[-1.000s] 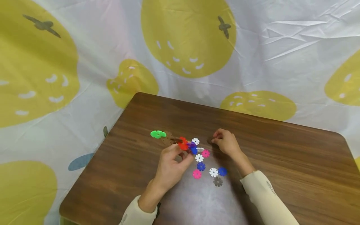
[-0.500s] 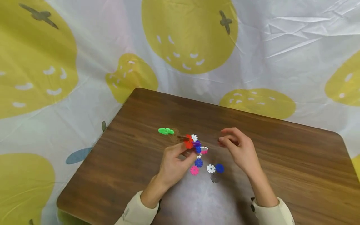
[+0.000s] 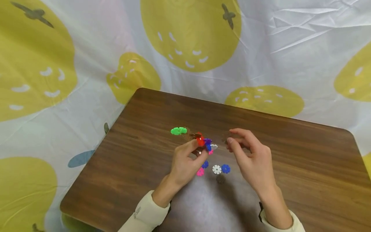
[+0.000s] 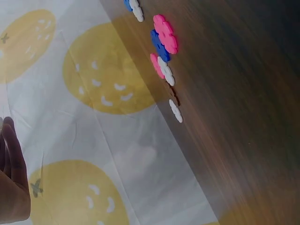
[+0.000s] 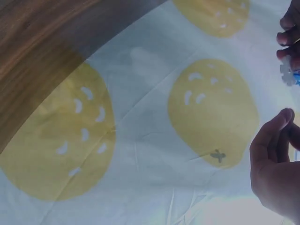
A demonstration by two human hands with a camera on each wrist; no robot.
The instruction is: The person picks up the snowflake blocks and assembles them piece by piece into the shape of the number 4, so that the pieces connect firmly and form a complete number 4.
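My left hand pinches a chain of joined snowflake discs and holds it just above the wooden table. The chain has red, purple, blue and white pieces, and it runs left through brown discs to a green disc. My right hand is close to the chain's right end and pinches a small brown disc, which hardly shows against the wood. In the right wrist view my right hand is at the lower right, and a white disc shows by the other hand's fingers.
Loose discs lie on the table between my wrists: pink, blue, white, blue and a dark one. The left wrist view shows several of them edge-on. A white sheet printed with yellow fruit surrounds the table.
My right hand picked a brown disc off the table and brought it toward the chain. My left hand lifted the chain slightly and moved it right.
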